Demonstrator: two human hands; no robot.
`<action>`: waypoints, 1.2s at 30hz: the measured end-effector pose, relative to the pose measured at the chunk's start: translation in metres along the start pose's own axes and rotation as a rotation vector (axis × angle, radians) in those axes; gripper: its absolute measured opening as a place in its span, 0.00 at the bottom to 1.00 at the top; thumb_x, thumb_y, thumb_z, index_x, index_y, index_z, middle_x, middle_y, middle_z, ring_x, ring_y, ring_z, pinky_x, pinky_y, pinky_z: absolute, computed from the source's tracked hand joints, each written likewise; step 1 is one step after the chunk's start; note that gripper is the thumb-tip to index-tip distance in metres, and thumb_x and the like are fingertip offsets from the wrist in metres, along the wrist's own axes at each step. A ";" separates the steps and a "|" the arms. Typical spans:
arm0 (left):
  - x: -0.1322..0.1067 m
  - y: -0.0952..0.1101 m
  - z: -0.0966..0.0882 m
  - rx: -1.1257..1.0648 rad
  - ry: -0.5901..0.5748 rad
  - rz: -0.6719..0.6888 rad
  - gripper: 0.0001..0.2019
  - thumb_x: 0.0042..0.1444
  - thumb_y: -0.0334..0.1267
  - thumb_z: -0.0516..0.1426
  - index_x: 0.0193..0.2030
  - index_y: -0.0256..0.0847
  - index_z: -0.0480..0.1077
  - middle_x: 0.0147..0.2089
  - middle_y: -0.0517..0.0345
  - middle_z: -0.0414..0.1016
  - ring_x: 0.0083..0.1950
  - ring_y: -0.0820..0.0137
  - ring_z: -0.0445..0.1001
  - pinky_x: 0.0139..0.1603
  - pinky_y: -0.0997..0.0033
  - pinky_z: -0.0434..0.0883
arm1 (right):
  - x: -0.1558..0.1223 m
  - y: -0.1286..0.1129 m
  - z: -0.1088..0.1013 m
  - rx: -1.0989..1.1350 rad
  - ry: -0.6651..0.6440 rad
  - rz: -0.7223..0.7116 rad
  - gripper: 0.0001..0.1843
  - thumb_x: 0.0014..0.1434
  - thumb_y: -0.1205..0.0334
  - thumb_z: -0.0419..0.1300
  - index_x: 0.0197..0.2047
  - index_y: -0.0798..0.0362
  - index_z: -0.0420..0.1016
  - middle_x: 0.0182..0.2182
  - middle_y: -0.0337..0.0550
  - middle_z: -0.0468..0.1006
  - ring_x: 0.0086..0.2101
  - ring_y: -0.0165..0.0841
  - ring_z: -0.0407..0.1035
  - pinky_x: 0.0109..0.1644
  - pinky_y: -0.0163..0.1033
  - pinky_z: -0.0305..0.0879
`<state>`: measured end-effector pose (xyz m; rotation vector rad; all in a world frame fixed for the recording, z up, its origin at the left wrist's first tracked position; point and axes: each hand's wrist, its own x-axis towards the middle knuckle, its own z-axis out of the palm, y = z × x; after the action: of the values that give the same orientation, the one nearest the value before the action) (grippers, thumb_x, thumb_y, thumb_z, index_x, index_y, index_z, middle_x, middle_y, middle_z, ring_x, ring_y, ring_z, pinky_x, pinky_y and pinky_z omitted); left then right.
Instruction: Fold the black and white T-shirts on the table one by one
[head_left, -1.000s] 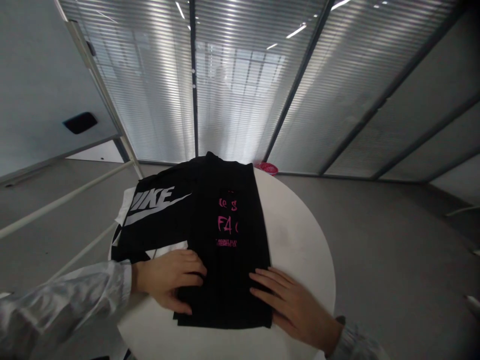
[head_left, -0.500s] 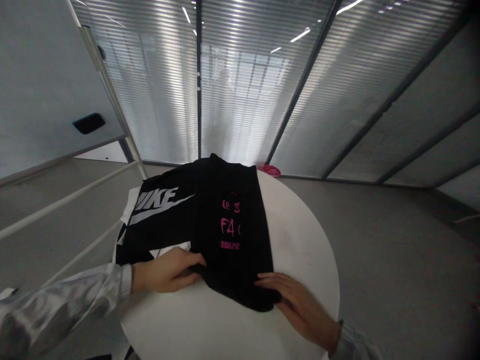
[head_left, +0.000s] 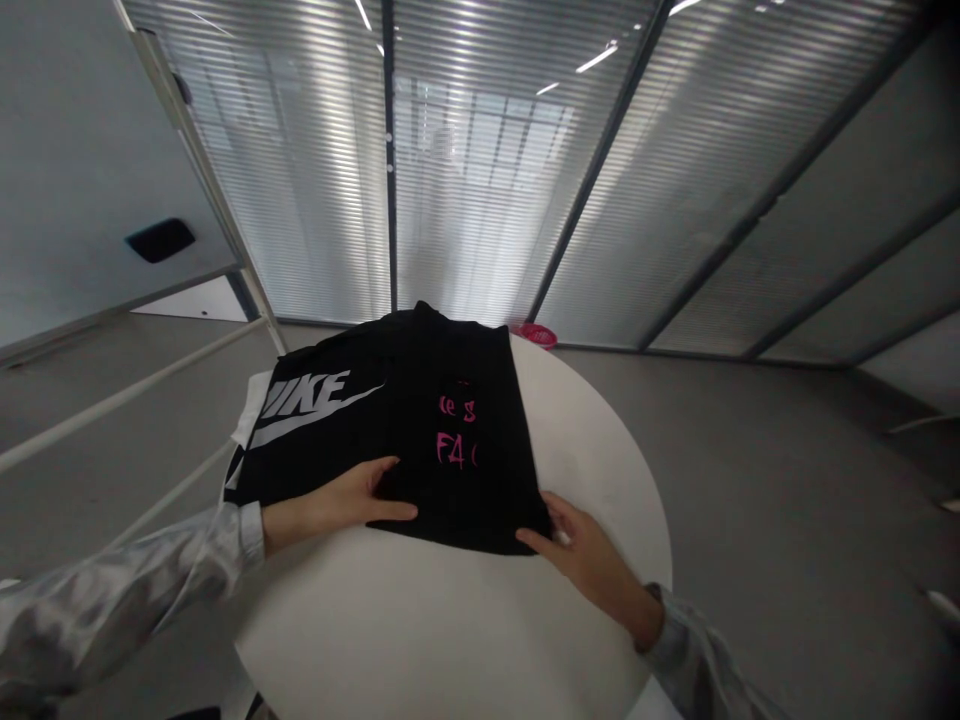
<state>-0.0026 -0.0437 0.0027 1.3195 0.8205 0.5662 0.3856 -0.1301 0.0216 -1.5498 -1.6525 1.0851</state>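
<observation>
Both hands, left hand (head_left: 352, 497) and right hand (head_left: 581, 550), pinch the near fold of a soft, light black shirt (head_left: 457, 470) (limp cloth, best held at its corners) on the round white surface (head_left: 592, 450).

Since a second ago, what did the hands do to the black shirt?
Both the left hand and right hand gripped the near edge of the black shirt with pink letters and folded it away, up over itself. The shirt with the white logo and the round white table stayed put.

A round white table (head_left: 600, 480) bears black folded shirts (head_left: 420, 440).
</observation>
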 end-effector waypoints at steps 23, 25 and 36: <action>-0.008 0.027 -0.006 0.063 0.228 -0.012 0.25 0.65 0.63 0.65 0.47 0.39 0.83 0.43 0.53 0.85 0.48 0.58 0.82 0.51 0.59 0.79 | 0.006 0.025 -0.016 0.224 0.299 -0.104 0.24 0.68 0.41 0.70 0.58 0.47 0.79 0.44 0.44 0.85 0.47 0.41 0.79 0.54 0.45 0.76; -0.003 0.026 -0.006 0.019 0.270 -0.040 0.27 0.63 0.64 0.67 0.45 0.37 0.82 0.40 0.52 0.84 0.43 0.60 0.81 0.45 0.61 0.79 | 0.006 0.025 -0.013 0.278 0.256 -0.091 0.28 0.64 0.41 0.73 0.60 0.46 0.76 0.47 0.45 0.85 0.49 0.42 0.80 0.55 0.46 0.77; -0.019 0.045 -0.005 0.068 -0.046 0.108 0.20 0.72 0.56 0.63 0.48 0.39 0.82 0.44 0.52 0.86 0.46 0.63 0.83 0.49 0.65 0.79 | 0.007 0.019 -0.017 0.548 0.170 -0.152 0.37 0.60 0.51 0.78 0.68 0.37 0.69 0.52 0.42 0.82 0.50 0.40 0.79 0.53 0.44 0.77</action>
<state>-0.0139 -0.0473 0.0500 1.4408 0.7392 0.5952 0.4086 -0.1213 0.0121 -1.1064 -1.2022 1.1644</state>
